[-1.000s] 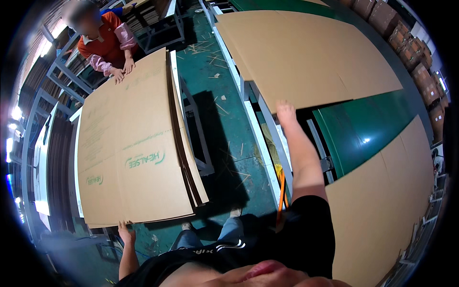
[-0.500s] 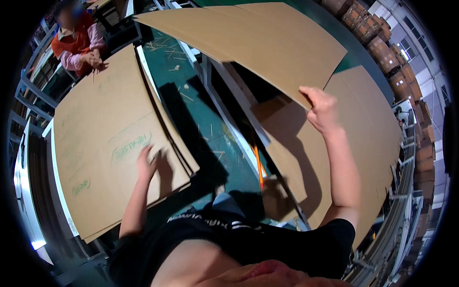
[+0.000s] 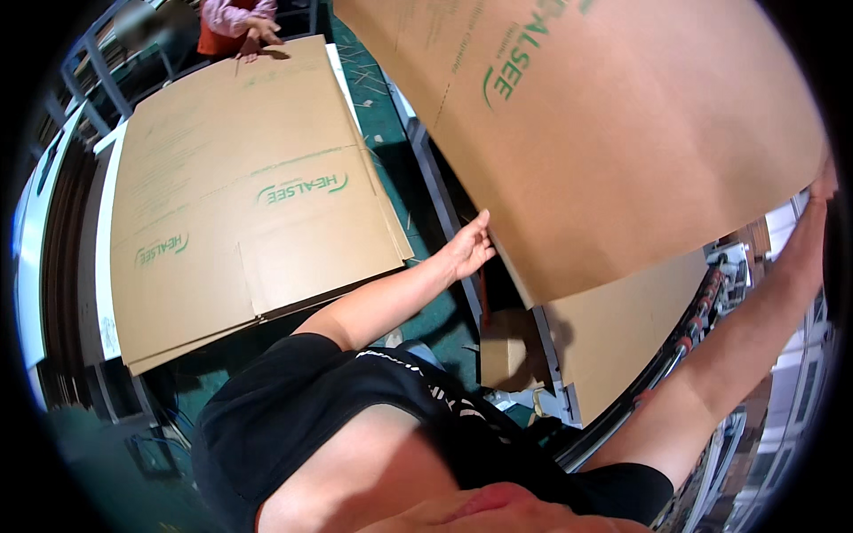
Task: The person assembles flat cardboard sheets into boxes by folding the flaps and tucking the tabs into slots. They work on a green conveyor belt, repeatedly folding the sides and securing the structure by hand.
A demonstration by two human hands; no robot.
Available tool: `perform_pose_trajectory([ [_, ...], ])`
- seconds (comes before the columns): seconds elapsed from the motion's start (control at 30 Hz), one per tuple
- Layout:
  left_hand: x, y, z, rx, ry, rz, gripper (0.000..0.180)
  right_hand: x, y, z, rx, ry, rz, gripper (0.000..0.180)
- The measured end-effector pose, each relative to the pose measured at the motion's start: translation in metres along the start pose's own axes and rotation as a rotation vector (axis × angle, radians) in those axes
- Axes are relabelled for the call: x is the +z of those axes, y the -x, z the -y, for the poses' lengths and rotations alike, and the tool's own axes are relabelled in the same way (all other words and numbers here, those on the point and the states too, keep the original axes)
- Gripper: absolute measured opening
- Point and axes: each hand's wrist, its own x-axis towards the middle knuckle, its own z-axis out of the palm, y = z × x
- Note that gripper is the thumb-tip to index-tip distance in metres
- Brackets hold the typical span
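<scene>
Cardboard sheet [image 3: 622, 133] raised, tilted, long axis left-right; left hand [image 3: 466, 251] fingers grip edge, right hand [image 3: 822, 186] grips far edge.

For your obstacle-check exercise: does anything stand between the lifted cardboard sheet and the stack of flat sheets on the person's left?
Nothing visible does. The lifted sheet is held by the left hand and right hand; only open green floor separates it from the stack.

A raised cardboard sheet [image 3: 622, 142] stood right of a stack of flat cardboard sheets [image 3: 240, 195]; another sheet [image 3: 622, 329] lay beneath it; a co-worker's hands [image 3: 258, 31] rested on the stack's far edge.
</scene>
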Motion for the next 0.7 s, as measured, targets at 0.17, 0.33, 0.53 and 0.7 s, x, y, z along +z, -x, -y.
perform_pose_trajectory([
  [0.17,-0.043,0.051,-0.04,0.187,-0.255,-0.328,0.047,0.032,0.065,-0.197,0.54,-0.026,-0.201,0.042],
  [0.33,-0.071,0.072,-0.059,0.263,-0.349,-0.528,0.038,0.043,0.207,-0.407,0.832,-0.072,-0.279,0.041],
  [0.53,-0.058,0.137,-0.112,0.306,-0.458,-0.735,0.037,0.082,0.444,-0.506,1.379,-0.244,-0.107,0.062],
  [0.7,-0.049,0.208,-0.126,0.424,-0.531,-0.89,0.039,0.151,0.562,-0.39,1.644,-0.755,-0.02,0.058],
])
